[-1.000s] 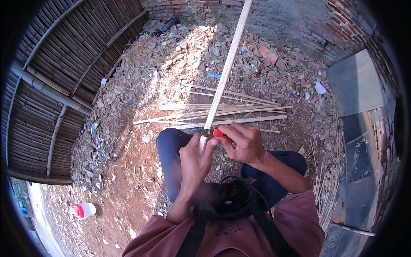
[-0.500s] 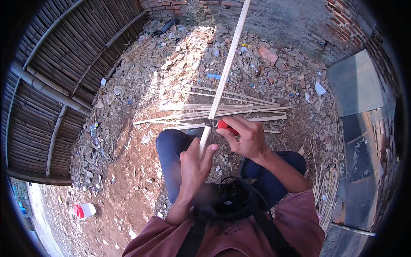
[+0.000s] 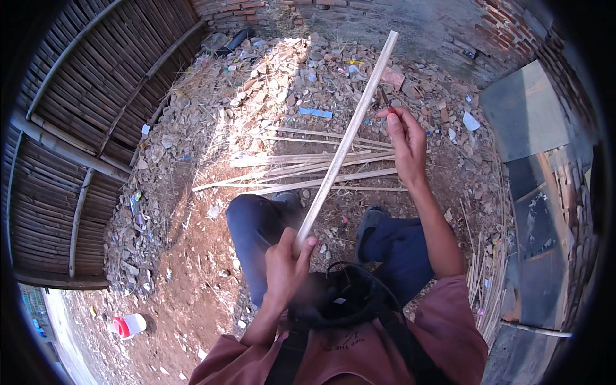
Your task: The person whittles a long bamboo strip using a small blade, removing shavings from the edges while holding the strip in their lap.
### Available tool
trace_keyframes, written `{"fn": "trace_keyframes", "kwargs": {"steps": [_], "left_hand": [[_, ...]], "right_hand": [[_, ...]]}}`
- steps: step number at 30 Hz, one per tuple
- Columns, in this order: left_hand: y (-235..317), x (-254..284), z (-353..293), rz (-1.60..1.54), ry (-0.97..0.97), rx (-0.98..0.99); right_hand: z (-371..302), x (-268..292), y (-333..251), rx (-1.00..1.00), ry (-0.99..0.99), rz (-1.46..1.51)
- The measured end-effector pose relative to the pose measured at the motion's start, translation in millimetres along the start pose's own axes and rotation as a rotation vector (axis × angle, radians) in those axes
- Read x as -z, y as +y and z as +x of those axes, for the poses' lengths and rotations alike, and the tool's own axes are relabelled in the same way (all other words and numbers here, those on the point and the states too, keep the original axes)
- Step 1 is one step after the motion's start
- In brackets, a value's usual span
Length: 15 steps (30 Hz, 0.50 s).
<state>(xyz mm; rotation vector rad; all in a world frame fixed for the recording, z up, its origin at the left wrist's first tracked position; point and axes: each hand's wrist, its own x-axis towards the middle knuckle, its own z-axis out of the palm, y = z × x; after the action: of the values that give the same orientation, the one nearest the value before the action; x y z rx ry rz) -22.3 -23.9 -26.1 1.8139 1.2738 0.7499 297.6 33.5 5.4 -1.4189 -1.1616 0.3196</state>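
My left hand (image 3: 283, 265) is closed round the lower end of a long pale strip of split bamboo (image 3: 346, 142), which slants up and away to the right. In my right hand (image 3: 409, 142), raised beside the strip's upper part, is a red-handled tool (image 3: 390, 110) with a narrow dark blade-like end. That end points up near the strip; whether it touches the strip I cannot tell, and its exact kind is too small to make out. Beyond my knees lies a loose pile of similar bamboo strips (image 3: 301, 169) on the ground.
Rubble and litter cover the ground (image 3: 186, 256). A bamboo-slat wall (image 3: 70, 147) stands left, a brick wall (image 3: 359, 16) at the far side, and grey panels (image 3: 526, 119) at right. A red-lidded plastic container (image 3: 131, 326) sits lower left; thin sticks (image 3: 480, 276) lie right of me.
My right hand has moved up and away along the strip with the red-handled tool, from near my left hand. The strip's far end has dropped into view, and my left hand keeps its hold.
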Motion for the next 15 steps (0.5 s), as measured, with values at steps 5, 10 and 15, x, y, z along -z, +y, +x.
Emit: {"fn": "trace_keyframes", "kwargs": {"steps": [5,10,15], "left_hand": [[-3.7,-3.5,10.6,-0.046,0.025,-0.017],[-0.3,-3.6,15.6,-0.09,0.024,0.005],[-0.7,-5.5,16.1,-0.151,0.0,-0.008]], "right_hand": [[-9.5,-4.6,1.2,-0.081,-0.082,0.193],[-27.1,-22.9,2.9,-0.243,-0.273,0.32],[-36.6,-34.6,-3.1,-0.257,-0.347,0.356]]}}
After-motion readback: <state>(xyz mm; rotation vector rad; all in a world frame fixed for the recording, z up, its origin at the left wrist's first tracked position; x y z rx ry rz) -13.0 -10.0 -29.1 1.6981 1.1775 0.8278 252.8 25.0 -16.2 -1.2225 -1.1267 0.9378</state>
